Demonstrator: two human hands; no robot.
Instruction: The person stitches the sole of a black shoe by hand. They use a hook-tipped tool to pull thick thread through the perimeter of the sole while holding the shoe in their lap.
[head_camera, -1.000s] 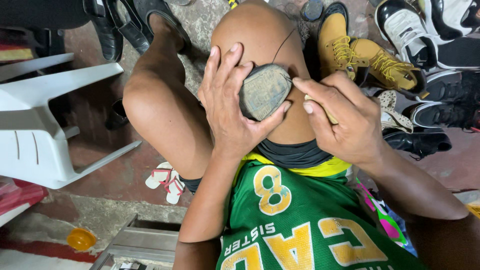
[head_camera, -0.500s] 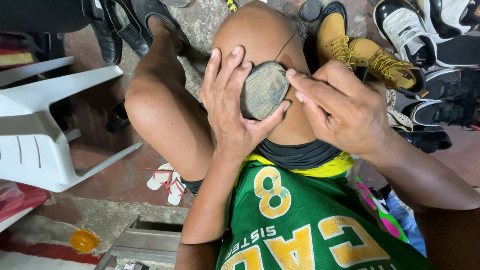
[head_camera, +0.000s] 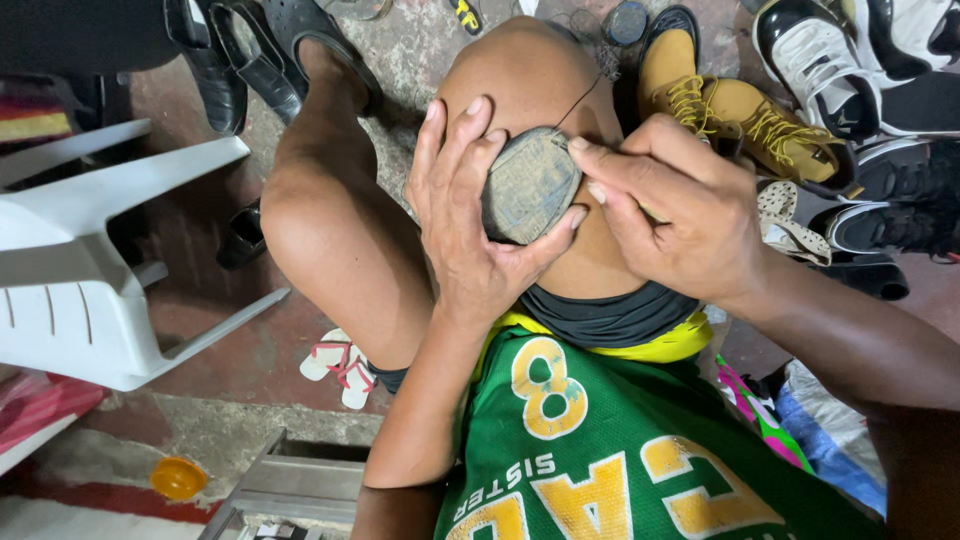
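My left hand (head_camera: 468, 235) cups a worn grey shoe sole (head_camera: 530, 185) and presses it against my right knee (head_camera: 530, 70). My right hand (head_camera: 685, 215) is closed around a small stitching tool with a pale handle, mostly hidden under the fingers. Its fingertips meet the sole's upper right edge. A thin dark thread (head_camera: 582, 98) runs from that edge up across the knee. My green jersey with yellow print (head_camera: 600, 450) fills the bottom of the view.
A white plastic chair (head_camera: 90, 270) stands at the left. Black shoes (head_camera: 240, 60) lie at the top left, with tan boots (head_camera: 720, 110) and sneakers (head_camera: 820, 50) at the top right. On the concrete floor are small flip-flops (head_camera: 340, 365), an orange lid (head_camera: 178, 477) and a metal box (head_camera: 290, 480).
My right hand has moved up from the sole's right side to its upper right edge. My left hand keeps the sole against the knee.
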